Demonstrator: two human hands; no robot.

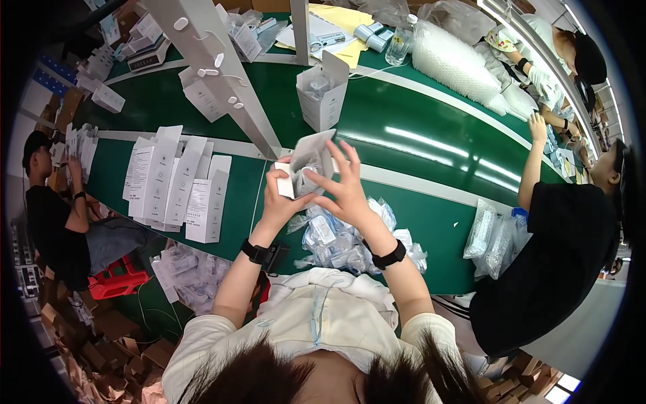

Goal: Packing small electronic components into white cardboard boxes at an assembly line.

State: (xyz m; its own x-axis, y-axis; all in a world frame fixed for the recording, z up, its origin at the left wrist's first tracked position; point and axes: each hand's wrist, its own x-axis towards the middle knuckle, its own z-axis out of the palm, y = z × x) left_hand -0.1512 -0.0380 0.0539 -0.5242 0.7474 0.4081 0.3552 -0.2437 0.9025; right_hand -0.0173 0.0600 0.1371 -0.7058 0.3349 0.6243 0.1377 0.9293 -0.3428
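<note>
A white cardboard box with its flap up is held in front of me above the bench. My left hand grips its near left side, fingers wrapped round it. A clear plastic bag shows in the mouth of the box; what the bag contains is hard to make out. My right hand has its fingers spread, one finger reaching into the box mouth beside the bag and others by the flap. Below my hands lies a pile of clear bags with pale blue and white contents.
White boxes stand in a row to the left. Another open box with a bag in it is on the green conveyor, near a metal post. Bubble-wrap packs lie right. Co-workers work on both sides.
</note>
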